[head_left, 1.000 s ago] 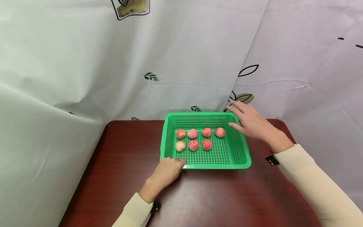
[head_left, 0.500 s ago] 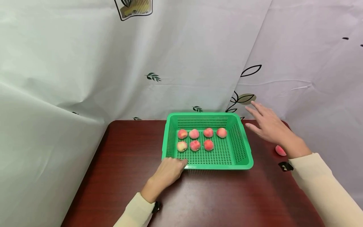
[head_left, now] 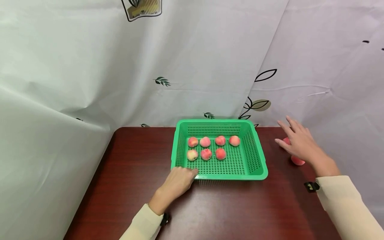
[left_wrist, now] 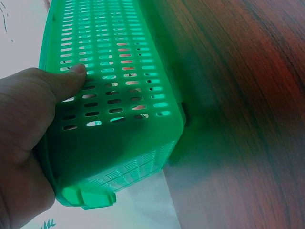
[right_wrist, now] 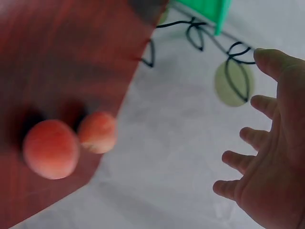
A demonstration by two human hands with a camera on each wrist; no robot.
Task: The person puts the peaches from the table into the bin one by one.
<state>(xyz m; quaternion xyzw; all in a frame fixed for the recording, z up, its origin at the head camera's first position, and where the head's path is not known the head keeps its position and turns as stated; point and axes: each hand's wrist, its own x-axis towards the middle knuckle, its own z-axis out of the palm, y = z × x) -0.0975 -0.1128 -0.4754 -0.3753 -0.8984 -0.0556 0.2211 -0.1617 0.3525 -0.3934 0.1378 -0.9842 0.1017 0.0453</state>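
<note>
A green plastic basket (head_left: 228,176) sits on the table with several red and yellow peaches inside, such as a peach (head_left: 220,154) in the front row. My left hand (head_left: 179,180) grips its near rim at the left corner; in the left wrist view the thumb (left_wrist: 71,83) lies against the perforated outer wall, and the other fingers are hidden. To the right of the basket, my right hand (head_left: 301,141) is spread above the table and holds nothing. Beneath it lie two peaches, the nearer peach (head_left: 297,161) and a farther peach (right_wrist: 97,132) partly covered by the hand in the head view.
The dark red wooden table (head_left: 138,153) ends at a pale cloth backdrop (head_left: 192,60) behind and at the sides. The basket stands close to the table's back edge.
My right hand has moved right, from over the basket's right side to above the two peaches, which have come into view. My left hand stays on the rim.
</note>
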